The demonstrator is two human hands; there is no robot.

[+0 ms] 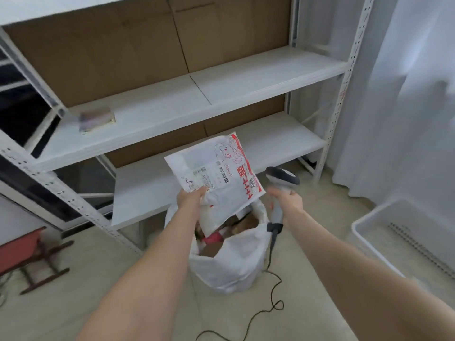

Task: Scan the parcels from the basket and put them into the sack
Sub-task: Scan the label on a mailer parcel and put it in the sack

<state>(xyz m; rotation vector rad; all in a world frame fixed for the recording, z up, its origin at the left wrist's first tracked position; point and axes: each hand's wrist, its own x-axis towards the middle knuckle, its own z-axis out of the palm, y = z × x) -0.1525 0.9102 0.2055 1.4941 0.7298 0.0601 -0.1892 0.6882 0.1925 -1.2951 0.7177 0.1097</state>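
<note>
Pinching a white printed parcel (218,172) by its lower corner, the left hand (190,196) holds it over the open sack (234,264) on the floor, with other parcels inside. The right hand (286,201) wraps round the scanner (283,177) handle just beside. White shelving (258,77) stands behind; a basket (374,210) sits to the right.

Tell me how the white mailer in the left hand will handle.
Probably floppy: the white mailer creases and sags where the left hand pinches its edge. Likely light, since that one pinch holds it up. Its plastic film may be slippery.
</note>
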